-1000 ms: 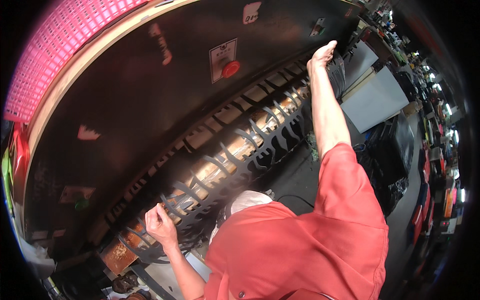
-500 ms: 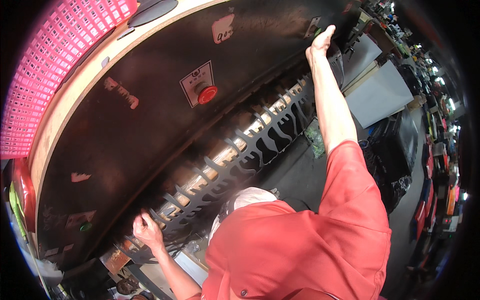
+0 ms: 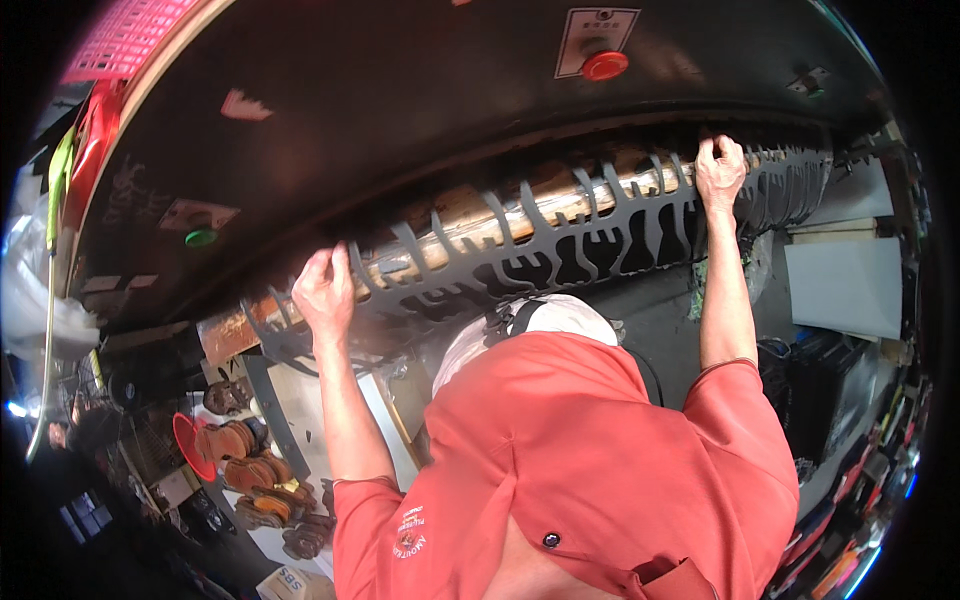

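Note:
My left hand (image 3: 325, 300) is closed, its fingers pinched at the upper edge of a grey sheet (image 3: 500, 252) full of cut-out holes. Farther right, my right hand (image 3: 720, 175) is also closed on that edge, thumb and fingers pressed together. Narrow prongs of the sheet lie over a worn wooden board (image 3: 228, 334), and the rest hangs down toward me. Both hands are just below a large black machine panel (image 3: 400, 130). My fingertips are partly hidden in its shadow.
The panel carries a red push button (image 3: 605, 66), a green button (image 3: 200, 237) at left and another green button (image 3: 815, 92) at right. Brown stacked pieces (image 3: 250, 440) lie at lower left. White boards (image 3: 843, 285) and a black crate (image 3: 825, 390) stand at right.
My right hand, earlier stretched out open beside the far-right green button, has come back and closed on the sheet. My left hand stays closed at the sheet's left part. The view has turned.

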`<state>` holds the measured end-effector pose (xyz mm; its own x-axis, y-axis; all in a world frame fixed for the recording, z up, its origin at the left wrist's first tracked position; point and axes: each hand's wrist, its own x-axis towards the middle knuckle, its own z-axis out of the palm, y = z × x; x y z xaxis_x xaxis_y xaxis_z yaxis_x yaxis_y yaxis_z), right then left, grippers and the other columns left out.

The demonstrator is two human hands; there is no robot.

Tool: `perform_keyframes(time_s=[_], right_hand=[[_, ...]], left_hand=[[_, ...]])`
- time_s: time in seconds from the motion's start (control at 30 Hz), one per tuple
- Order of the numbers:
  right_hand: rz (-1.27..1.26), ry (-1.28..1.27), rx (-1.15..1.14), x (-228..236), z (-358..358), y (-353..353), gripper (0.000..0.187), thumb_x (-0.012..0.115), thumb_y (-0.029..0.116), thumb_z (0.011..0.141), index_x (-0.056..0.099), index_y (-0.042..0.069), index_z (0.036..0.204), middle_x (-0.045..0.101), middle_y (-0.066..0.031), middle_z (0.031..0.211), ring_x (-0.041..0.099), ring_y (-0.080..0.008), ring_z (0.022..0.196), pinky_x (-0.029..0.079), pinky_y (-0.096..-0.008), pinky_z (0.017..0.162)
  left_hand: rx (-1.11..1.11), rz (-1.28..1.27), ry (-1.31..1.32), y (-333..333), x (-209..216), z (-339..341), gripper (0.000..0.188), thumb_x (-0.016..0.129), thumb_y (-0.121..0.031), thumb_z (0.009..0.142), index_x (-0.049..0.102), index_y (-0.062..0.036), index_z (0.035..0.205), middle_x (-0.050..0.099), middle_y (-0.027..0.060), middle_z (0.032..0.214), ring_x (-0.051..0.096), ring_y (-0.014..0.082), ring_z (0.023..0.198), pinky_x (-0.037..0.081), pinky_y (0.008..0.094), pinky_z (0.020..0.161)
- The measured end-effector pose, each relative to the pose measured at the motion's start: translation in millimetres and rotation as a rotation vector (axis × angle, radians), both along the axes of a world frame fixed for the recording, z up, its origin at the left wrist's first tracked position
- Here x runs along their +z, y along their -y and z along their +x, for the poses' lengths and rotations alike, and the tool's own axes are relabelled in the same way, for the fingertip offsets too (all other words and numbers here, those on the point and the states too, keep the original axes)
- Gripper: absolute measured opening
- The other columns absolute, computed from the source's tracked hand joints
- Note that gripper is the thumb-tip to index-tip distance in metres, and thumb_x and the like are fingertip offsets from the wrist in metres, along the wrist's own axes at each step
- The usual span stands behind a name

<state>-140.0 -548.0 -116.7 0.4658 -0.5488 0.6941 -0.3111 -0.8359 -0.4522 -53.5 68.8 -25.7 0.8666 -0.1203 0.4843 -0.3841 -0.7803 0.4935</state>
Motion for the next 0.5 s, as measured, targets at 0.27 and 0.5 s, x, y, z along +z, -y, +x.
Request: perform_keyframes(time_s=[0.27,0.5], right_hand=[[0.043,-0.061,0.024,-8,-3,13,0.023,0.072,0.027,0.099,0.075,0.004,0.096,0.073,-0.0184,0.094,0.070,-0.0329,0.084,0.055,-0.0400,0.081],[0.402,-0.127,0.020,2,-5,11,0.036,0.074,0.040,0.100,0.079,0.005,0.100,0.077,-0.0090,0.093,0.071,-0.0209,0.088,0.055,-0.0349,0.085]], left_hand=[[-0.003,-0.013,-0.013,5,-3,-15,0.010,0.077,-0.012,0.097,0.075,-0.0024,0.100,0.075,0.0118,0.092,0.071,0.0259,0.081,0.055,0.0358,0.074],[-0.022,-0.038,-0.057,8,4,-16,0.008,0.075,-0.008,0.096,0.075,-0.0014,0.100,0.076,0.0134,0.095,0.073,0.0313,0.088,0.057,0.0391,0.081]])
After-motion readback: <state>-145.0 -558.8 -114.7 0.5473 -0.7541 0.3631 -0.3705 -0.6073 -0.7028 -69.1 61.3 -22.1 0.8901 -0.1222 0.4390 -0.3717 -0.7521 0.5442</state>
